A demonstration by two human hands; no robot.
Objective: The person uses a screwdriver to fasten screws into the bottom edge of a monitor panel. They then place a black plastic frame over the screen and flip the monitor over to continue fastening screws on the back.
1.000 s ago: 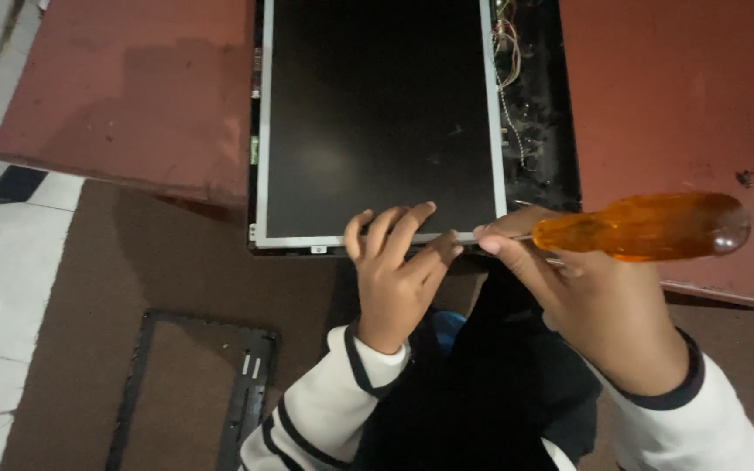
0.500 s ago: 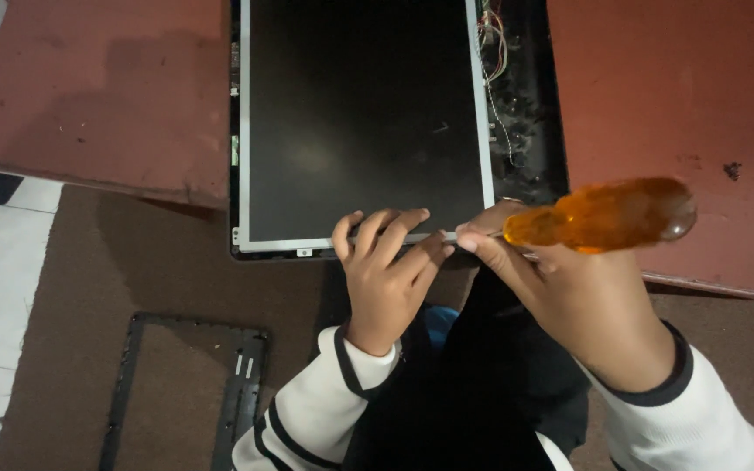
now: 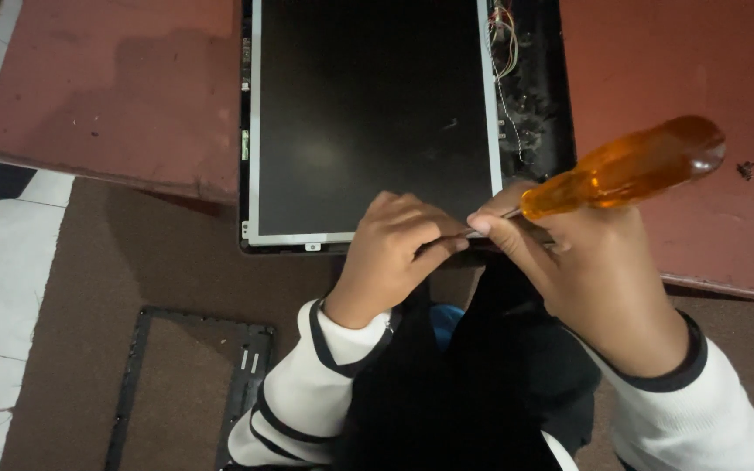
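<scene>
1. Screen panel [image 3: 368, 113] lies flat on the red desk [image 3: 106, 96], its near edge hanging over the desk's front, right under the fingers.
2. The left hand [image 3: 390, 257] rests on the panel's near edge; its fingers [image 3: 421, 235] are curled narrow and pressed down on the pale metal frame just beside the screwdriver tip. Whether they pinch anything small cannot be told.
3. The right hand [image 3: 595, 279] holds the screwdriver [image 3: 626, 166]: fingers closed around the thin shaft close to the tip, the orange handle sticking out up and away from them.
4. Compared with a second ago, the two hands have drawn closer together, and the shaft tip now sits touching, or nearly touching, the left fingertips at the panel's near right corner. The handle has also tilted up more steeply.
5. Judged from that, the tool seems to be set at a point on the frame's corner, with the left fingers steadying the spot; the panel itself has not lifted or shifted on the desk.
6. Beyond the right fingers, loose wires [image 3: 503, 35] show along the panel's side inside the black back shell [image 3: 543, 96].
7. Below the left wrist, a black bezel frame [image 3: 133, 384] lies on the brown floor.
</scene>
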